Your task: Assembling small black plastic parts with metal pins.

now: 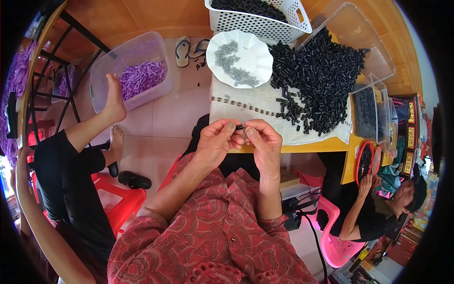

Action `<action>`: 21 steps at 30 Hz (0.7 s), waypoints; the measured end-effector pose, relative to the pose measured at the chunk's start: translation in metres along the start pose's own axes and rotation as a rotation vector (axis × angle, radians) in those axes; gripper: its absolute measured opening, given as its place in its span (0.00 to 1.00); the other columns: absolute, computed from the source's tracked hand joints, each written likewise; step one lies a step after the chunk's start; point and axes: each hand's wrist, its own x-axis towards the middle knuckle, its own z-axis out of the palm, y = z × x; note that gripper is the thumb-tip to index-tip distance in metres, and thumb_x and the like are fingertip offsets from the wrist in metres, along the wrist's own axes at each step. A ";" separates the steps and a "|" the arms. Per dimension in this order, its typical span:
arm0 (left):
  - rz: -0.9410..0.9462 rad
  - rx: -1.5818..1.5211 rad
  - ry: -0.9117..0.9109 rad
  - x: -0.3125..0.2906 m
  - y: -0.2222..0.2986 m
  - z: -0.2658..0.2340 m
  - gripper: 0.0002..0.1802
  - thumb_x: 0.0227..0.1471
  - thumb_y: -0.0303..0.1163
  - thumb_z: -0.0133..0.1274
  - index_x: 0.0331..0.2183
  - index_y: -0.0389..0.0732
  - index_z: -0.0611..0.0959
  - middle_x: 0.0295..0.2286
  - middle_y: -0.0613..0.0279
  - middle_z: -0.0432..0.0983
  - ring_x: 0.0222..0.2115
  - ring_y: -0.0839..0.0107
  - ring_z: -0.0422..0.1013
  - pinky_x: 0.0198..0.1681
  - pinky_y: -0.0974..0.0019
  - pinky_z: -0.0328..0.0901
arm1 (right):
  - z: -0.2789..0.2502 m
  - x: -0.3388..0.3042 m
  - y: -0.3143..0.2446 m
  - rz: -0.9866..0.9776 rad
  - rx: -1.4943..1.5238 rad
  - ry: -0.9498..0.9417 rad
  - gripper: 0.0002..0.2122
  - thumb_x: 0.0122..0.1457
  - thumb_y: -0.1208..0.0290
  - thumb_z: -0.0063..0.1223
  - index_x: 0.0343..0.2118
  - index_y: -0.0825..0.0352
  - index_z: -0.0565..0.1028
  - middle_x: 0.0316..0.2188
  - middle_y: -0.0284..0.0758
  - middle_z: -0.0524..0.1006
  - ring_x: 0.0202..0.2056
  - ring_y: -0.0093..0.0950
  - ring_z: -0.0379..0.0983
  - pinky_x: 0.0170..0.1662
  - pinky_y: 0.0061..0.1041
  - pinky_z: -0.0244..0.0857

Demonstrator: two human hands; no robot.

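Pinching small black plastic-looking cylinder (240, 127), wearer's side of white scalloped plate (260, 52) | left grip (215, 143): pinching cylinder | right grip (266, 144): pressed together at its end, contents hidden | risk: cylinder may drop if sideways push breaks pinch

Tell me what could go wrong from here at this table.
The small black piece between the left hand and right hand is tiny and might slip from the fingers near the table's front edge.

The white plate sits at the table's left side, so a knock could spill its clear pieces.

The black pile lies loose on the cloth; a sleeve or arm might scatter it.
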 end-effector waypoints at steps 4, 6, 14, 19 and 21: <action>0.004 0.015 -0.019 -0.001 -0.001 -0.001 0.13 0.59 0.33 0.47 0.42 0.34 0.77 0.30 0.59 0.78 0.27 0.74 0.75 0.29 0.71 0.71 | 0.000 -0.004 0.002 0.000 -0.029 -0.015 0.06 0.58 0.79 0.53 0.38 0.71 0.76 0.29 0.29 0.76 0.27 0.14 0.65 0.33 0.14 0.61; 0.005 0.018 -0.026 -0.001 -0.001 -0.001 0.13 0.60 0.33 0.47 0.42 0.34 0.77 0.30 0.59 0.78 0.27 0.74 0.75 0.29 0.71 0.71 | 0.001 -0.007 0.003 0.018 -0.028 -0.008 0.06 0.58 0.79 0.53 0.38 0.71 0.75 0.29 0.29 0.76 0.29 0.14 0.67 0.34 0.13 0.62; 0.027 0.034 -0.087 -0.004 0.001 0.005 0.12 0.58 0.25 0.48 0.44 0.32 0.77 0.31 0.60 0.77 0.30 0.74 0.73 0.32 0.71 0.70 | 0.001 -0.010 0.002 -0.057 -0.123 0.040 0.05 0.59 0.81 0.50 0.37 0.73 0.75 0.32 0.31 0.74 0.32 0.16 0.70 0.37 0.15 0.65; 0.018 0.039 -0.119 -0.004 0.002 0.005 0.13 0.56 0.21 0.48 0.45 0.32 0.77 0.30 0.60 0.76 0.30 0.75 0.72 0.34 0.71 0.70 | -0.004 -0.011 0.004 -0.093 -0.122 0.020 0.05 0.58 0.81 0.52 0.37 0.73 0.75 0.33 0.31 0.72 0.32 0.16 0.69 0.37 0.15 0.63; 0.015 0.041 -0.127 -0.004 0.002 0.005 0.13 0.56 0.21 0.48 0.44 0.32 0.77 0.30 0.61 0.76 0.30 0.75 0.72 0.34 0.71 0.70 | -0.003 -0.012 0.000 -0.114 -0.140 0.003 0.05 0.57 0.82 0.53 0.36 0.73 0.75 0.33 0.30 0.72 0.32 0.15 0.68 0.37 0.14 0.63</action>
